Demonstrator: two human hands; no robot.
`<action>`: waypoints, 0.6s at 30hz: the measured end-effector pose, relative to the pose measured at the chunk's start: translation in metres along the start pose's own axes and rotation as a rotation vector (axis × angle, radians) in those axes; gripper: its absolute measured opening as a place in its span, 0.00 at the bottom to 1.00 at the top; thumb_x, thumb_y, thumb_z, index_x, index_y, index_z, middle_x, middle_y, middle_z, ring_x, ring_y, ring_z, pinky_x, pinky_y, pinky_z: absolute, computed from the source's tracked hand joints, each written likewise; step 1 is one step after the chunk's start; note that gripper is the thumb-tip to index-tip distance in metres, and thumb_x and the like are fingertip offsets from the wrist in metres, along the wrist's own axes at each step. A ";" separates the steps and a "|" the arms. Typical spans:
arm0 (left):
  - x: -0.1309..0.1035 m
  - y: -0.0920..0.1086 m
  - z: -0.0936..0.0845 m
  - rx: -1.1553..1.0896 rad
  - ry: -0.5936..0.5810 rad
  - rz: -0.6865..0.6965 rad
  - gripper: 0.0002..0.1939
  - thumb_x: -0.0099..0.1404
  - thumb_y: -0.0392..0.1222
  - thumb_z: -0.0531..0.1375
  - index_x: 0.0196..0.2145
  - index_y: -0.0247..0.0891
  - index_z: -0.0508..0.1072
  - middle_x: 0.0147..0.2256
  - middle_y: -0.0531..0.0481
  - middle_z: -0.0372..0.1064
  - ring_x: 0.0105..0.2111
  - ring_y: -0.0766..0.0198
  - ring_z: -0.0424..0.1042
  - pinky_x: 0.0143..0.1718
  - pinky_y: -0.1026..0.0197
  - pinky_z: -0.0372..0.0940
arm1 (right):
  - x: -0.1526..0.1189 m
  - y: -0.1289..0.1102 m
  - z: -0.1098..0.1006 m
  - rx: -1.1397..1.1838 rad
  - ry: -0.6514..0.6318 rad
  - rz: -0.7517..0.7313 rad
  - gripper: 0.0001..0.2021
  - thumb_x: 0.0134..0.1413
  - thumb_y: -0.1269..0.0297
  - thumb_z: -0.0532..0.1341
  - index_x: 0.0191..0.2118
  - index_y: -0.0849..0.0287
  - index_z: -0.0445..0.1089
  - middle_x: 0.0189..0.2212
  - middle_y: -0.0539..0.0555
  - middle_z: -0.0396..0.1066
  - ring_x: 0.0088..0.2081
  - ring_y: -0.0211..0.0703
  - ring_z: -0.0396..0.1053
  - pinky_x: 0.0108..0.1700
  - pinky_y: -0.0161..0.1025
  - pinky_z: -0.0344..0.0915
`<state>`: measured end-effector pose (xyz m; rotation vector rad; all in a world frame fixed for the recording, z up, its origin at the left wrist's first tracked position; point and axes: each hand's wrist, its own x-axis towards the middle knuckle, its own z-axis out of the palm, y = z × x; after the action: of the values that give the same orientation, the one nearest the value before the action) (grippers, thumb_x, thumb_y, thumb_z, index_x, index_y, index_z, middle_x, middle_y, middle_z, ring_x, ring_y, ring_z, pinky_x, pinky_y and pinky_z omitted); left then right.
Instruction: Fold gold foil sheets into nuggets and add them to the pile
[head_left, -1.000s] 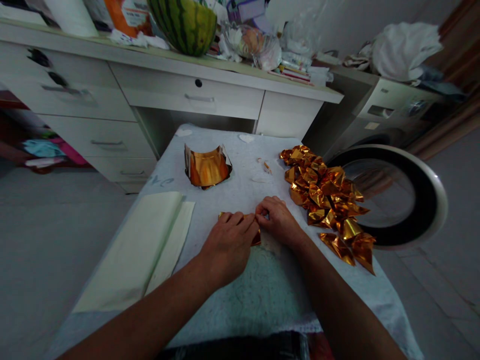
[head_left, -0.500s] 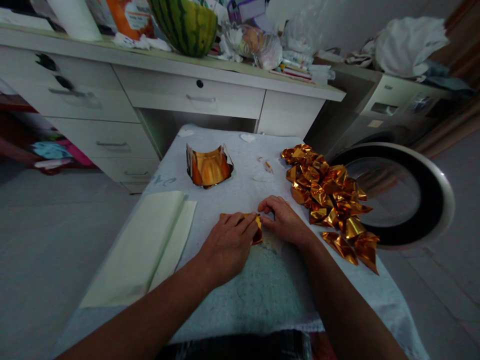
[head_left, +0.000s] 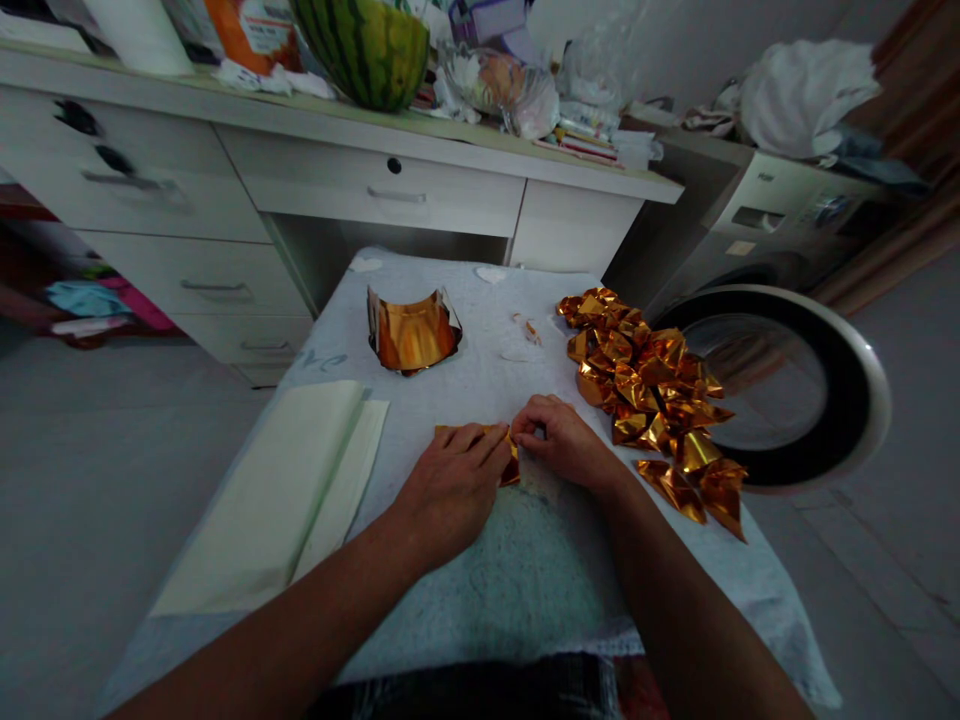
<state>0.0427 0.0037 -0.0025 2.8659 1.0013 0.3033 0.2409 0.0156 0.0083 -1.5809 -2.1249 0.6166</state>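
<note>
Foil point(head_left: 511, 471) is lying on the counter point(head_left: 525, 590), mostly under the flattened left hand point(head_left: 454, 480); the right hand point(head_left: 561, 445) is curling at the foil's corner, hold unclear, its fingertips sitting closer together than earlier. Paper point(head_left: 262, 500) is lying left, a stack point(head_left: 414, 338) beyond, folded pieces point(head_left: 664, 355) right.

The cloth-covered counter point(head_left: 487, 600) carries pale paper sheets point(head_left: 262, 500) at the left, curved gold foil sheets point(head_left: 415, 338) toward the far edge, a pile of folded foil pieces point(head_left: 630, 378) at the right, small scraps point(head_left: 531, 332) between these, and one flat foil piece point(head_left: 512, 472) near the middle
</note>
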 end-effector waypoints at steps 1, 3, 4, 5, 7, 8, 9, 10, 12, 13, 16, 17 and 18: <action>0.000 0.000 0.000 -0.001 0.001 -0.002 0.18 0.70 0.35 0.49 0.56 0.37 0.64 0.59 0.44 0.64 0.54 0.52 0.63 0.51 0.49 0.59 | -0.001 -0.001 -0.001 0.000 -0.011 -0.002 0.06 0.53 0.76 0.63 0.30 0.59 0.73 0.29 0.49 0.68 0.36 0.40 0.63 0.42 0.38 0.55; 0.000 0.000 0.000 -0.003 0.003 -0.006 0.19 0.70 0.35 0.49 0.57 0.38 0.64 0.59 0.44 0.64 0.54 0.53 0.63 0.51 0.49 0.59 | -0.003 -0.003 -0.004 0.008 -0.027 -0.006 0.05 0.53 0.76 0.63 0.30 0.59 0.73 0.29 0.49 0.68 0.36 0.39 0.64 0.42 0.38 0.55; 0.000 0.000 0.001 -0.003 0.003 -0.008 0.19 0.70 0.35 0.49 0.57 0.38 0.63 0.59 0.44 0.64 0.54 0.53 0.63 0.52 0.49 0.59 | -0.004 -0.004 -0.005 0.015 -0.036 -0.011 0.05 0.54 0.75 0.63 0.30 0.58 0.73 0.28 0.49 0.68 0.35 0.39 0.64 0.42 0.38 0.55; -0.001 -0.001 0.001 -0.004 0.006 -0.009 0.19 0.70 0.34 0.49 0.57 0.37 0.63 0.59 0.44 0.64 0.54 0.53 0.63 0.52 0.49 0.58 | -0.005 -0.005 -0.006 0.021 -0.044 -0.016 0.05 0.54 0.75 0.63 0.30 0.58 0.73 0.28 0.49 0.68 0.35 0.39 0.64 0.42 0.38 0.55; -0.001 -0.001 0.003 -0.010 0.015 -0.008 0.18 0.70 0.34 0.50 0.56 0.37 0.64 0.59 0.44 0.64 0.54 0.53 0.63 0.52 0.49 0.58 | -0.008 -0.006 -0.008 0.024 -0.062 -0.027 0.05 0.55 0.74 0.63 0.31 0.58 0.74 0.28 0.49 0.68 0.35 0.38 0.64 0.41 0.37 0.56; -0.001 -0.002 0.003 -0.016 0.022 -0.010 0.18 0.70 0.34 0.50 0.56 0.37 0.64 0.59 0.45 0.64 0.54 0.53 0.63 0.52 0.49 0.58 | -0.010 -0.007 -0.008 0.021 -0.070 -0.035 0.05 0.55 0.74 0.63 0.31 0.58 0.74 0.28 0.48 0.68 0.34 0.38 0.64 0.41 0.37 0.56; -0.001 -0.002 0.004 -0.025 0.027 -0.012 0.18 0.70 0.35 0.50 0.56 0.37 0.64 0.59 0.45 0.64 0.54 0.53 0.62 0.53 0.49 0.58 | -0.012 -0.007 -0.008 0.019 -0.074 -0.042 0.05 0.54 0.75 0.63 0.31 0.58 0.74 0.28 0.48 0.68 0.34 0.38 0.64 0.41 0.37 0.56; -0.001 -0.002 0.004 -0.034 0.032 -0.015 0.18 0.70 0.35 0.50 0.56 0.38 0.64 0.59 0.45 0.64 0.54 0.54 0.62 0.52 0.49 0.58 | -0.013 -0.008 -0.008 0.019 -0.077 -0.051 0.06 0.54 0.75 0.63 0.31 0.57 0.74 0.28 0.48 0.68 0.34 0.38 0.64 0.41 0.37 0.56; -0.001 -0.003 0.004 -0.051 0.038 -0.016 0.18 0.71 0.36 0.49 0.56 0.38 0.64 0.59 0.45 0.65 0.54 0.54 0.63 0.52 0.49 0.58 | -0.017 -0.009 -0.008 0.027 -0.084 -0.064 0.06 0.55 0.75 0.63 0.32 0.57 0.75 0.28 0.48 0.68 0.35 0.38 0.64 0.41 0.37 0.57; -0.001 -0.003 0.004 -0.056 0.039 -0.016 0.17 0.71 0.36 0.50 0.56 0.38 0.64 0.59 0.45 0.65 0.53 0.54 0.63 0.52 0.49 0.59 | -0.019 -0.010 -0.008 0.033 -0.092 -0.067 0.06 0.55 0.75 0.63 0.31 0.57 0.75 0.28 0.48 0.68 0.35 0.38 0.64 0.42 0.37 0.57; -0.001 -0.003 0.003 -0.065 0.037 -0.011 0.16 0.70 0.36 0.50 0.54 0.38 0.66 0.59 0.45 0.65 0.54 0.53 0.63 0.51 0.49 0.59 | -0.025 -0.013 -0.010 0.060 -0.129 -0.056 0.06 0.54 0.74 0.63 0.30 0.56 0.74 0.28 0.47 0.69 0.34 0.38 0.65 0.42 0.38 0.58; -0.001 -0.003 0.003 -0.068 0.035 -0.010 0.16 0.70 0.36 0.50 0.54 0.39 0.66 0.59 0.45 0.64 0.54 0.53 0.62 0.51 0.49 0.59 | -0.027 -0.013 -0.010 0.069 -0.138 -0.046 0.06 0.54 0.74 0.63 0.30 0.56 0.74 0.28 0.47 0.69 0.34 0.38 0.65 0.41 0.37 0.58; -0.001 -0.003 0.003 -0.071 0.035 -0.010 0.15 0.70 0.36 0.51 0.53 0.39 0.66 0.59 0.45 0.64 0.54 0.53 0.62 0.51 0.48 0.59 | -0.030 -0.014 -0.011 0.077 -0.148 -0.035 0.06 0.54 0.74 0.62 0.30 0.56 0.74 0.27 0.47 0.69 0.33 0.37 0.65 0.40 0.37 0.58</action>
<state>0.0406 0.0056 -0.0063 2.8011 0.9890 0.3813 0.2443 -0.0155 0.0234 -1.4954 -2.2007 0.8164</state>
